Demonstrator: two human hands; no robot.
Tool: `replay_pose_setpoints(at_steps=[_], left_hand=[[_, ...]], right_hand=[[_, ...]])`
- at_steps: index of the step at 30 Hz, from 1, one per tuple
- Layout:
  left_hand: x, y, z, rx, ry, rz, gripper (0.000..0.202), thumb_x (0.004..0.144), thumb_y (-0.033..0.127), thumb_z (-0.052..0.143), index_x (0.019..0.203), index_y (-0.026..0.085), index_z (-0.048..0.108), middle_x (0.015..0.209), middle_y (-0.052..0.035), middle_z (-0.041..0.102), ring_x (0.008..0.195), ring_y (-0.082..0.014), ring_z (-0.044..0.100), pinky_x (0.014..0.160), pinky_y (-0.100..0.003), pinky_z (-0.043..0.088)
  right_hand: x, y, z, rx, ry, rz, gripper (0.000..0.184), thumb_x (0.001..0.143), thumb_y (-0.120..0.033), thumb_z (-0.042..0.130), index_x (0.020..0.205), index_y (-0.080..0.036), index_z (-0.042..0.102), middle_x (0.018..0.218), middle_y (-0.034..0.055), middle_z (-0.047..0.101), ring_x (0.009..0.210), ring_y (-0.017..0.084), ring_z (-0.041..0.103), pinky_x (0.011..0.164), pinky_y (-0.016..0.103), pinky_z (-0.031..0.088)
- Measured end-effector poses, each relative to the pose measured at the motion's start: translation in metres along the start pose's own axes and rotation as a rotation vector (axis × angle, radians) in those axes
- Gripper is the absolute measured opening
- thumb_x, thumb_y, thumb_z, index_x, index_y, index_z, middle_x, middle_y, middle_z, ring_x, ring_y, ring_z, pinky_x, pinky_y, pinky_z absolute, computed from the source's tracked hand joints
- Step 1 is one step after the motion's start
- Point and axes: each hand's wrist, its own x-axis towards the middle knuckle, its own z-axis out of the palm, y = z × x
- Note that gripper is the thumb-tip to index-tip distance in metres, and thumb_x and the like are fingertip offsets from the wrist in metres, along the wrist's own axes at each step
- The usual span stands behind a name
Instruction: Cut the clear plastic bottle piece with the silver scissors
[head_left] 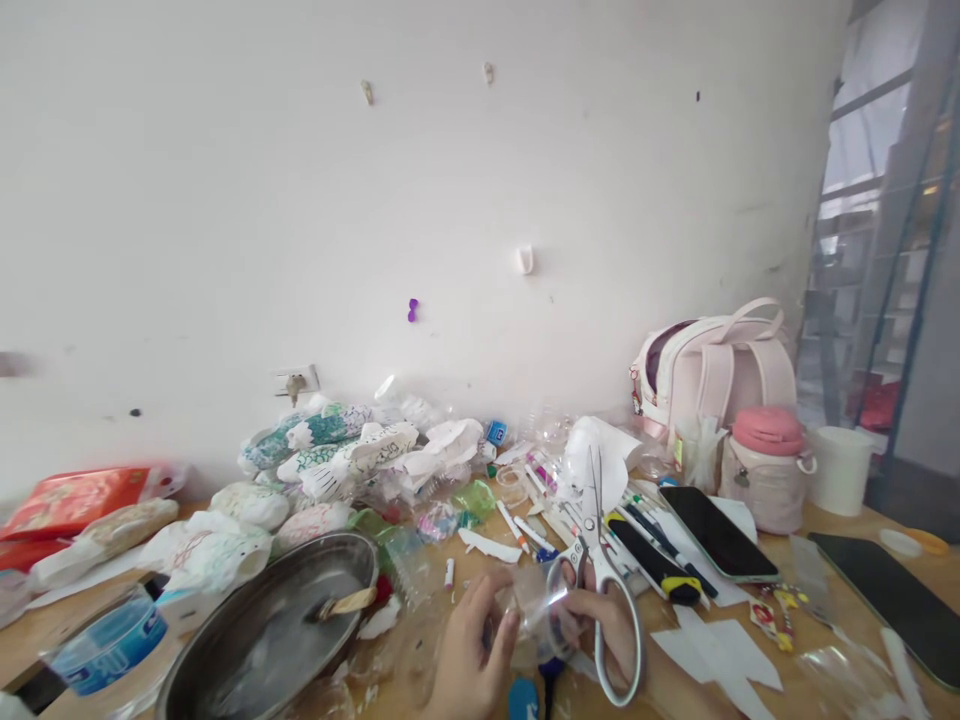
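Near the front of the table, my left hand (474, 645) curls its fingers and thumb around one side of a clear, shiny plastic piece (536, 600). White-handled scissors (598, 570) are gripped in my right hand (609, 625), blades pointing up and away from the plastic. My right fingertips also meet the right side of the plastic piece. Glare makes the exact shape of the plastic hard to tell. Close to my right hand lie a black-and-yellow utility knife (652, 560) and several pens. A small white cap (449, 573) is just beyond my left hand.
An oval metal basin (184, 655) with a wood-handled brush stands at the left. Paper-wrapped, drawn-on shapes (330, 430) pile up behind it. To the right are a phone (716, 530), a pink-lidded jar (765, 480), a white cup (840, 470) and a pink backpack (716, 370).
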Motion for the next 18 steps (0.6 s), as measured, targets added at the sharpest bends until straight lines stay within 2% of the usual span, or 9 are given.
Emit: replay_pose_setpoints(at_steps=[3, 6, 10, 16, 18], left_hand=[[0.0, -0.002, 0.002, -0.042, 0.034, -0.055, 0.037, 0.087, 0.049, 0.042, 0.098, 0.017, 0.058, 0.063, 0.0012, 0.053, 0.055, -0.0166, 0.053, 0.054, -0.026, 0.041], [0.0, -0.003, 0.003, -0.11, 0.045, -0.124, 0.038, 0.087, 0.051, 0.043, 0.099, 0.018, 0.056, 0.057, 0.0048, 0.047, 0.053, -0.0153, 0.049, 0.053, -0.025, 0.038], [0.0, -0.005, 0.006, -0.119, 0.062, -0.147, 0.037, 0.087, 0.051, 0.043, 0.096, 0.018, 0.058, 0.054, 0.0066, 0.043, 0.05, -0.0136, 0.044, 0.051, -0.024, 0.034], [0.0, -0.006, 0.012, -0.086, 0.121, -0.164, 0.034, 0.089, 0.046, 0.041, 0.098, 0.018, 0.059, 0.054, 0.0033, 0.056, 0.048, -0.0143, 0.052, 0.048, -0.023, 0.04], [0.0, -0.005, 0.012, -0.063, 0.142, -0.132, 0.032, 0.09, 0.043, 0.041, 0.098, 0.018, 0.06, 0.064, -0.0014, 0.065, 0.054, -0.0159, 0.059, 0.053, -0.024, 0.046]], right_hand=[[0.0, 0.0, -0.001, -0.005, -0.03, 0.01, 0.023, 0.059, -0.025, 0.071, 0.068, -0.019, 0.051, 0.041, -0.0089, 0.045, 0.037, 0.005, 0.034, 0.039, 0.016, 0.03], [0.002, 0.004, -0.003, -0.011, -0.036, -0.001, 0.027, 0.059, -0.028, 0.074, 0.067, -0.019, 0.049, 0.042, -0.0081, 0.047, 0.036, 0.006, 0.035, 0.037, 0.016, 0.029], [0.003, 0.009, -0.005, -0.024, -0.051, -0.022, 0.029, 0.06, -0.031, 0.077, 0.062, -0.019, 0.05, 0.04, -0.0075, 0.046, 0.034, 0.007, 0.036, 0.036, 0.017, 0.031], [0.003, 0.012, -0.004, 0.002, -0.038, -0.033, 0.026, 0.06, -0.03, 0.075, 0.063, -0.019, 0.052, 0.041, -0.0069, 0.05, 0.034, 0.008, 0.04, 0.038, 0.019, 0.034], [0.004, 0.013, -0.005, 0.024, -0.02, -0.018, 0.027, 0.058, -0.029, 0.075, 0.064, -0.02, 0.05, 0.042, -0.0076, 0.05, 0.034, 0.008, 0.039, 0.037, 0.018, 0.033]])
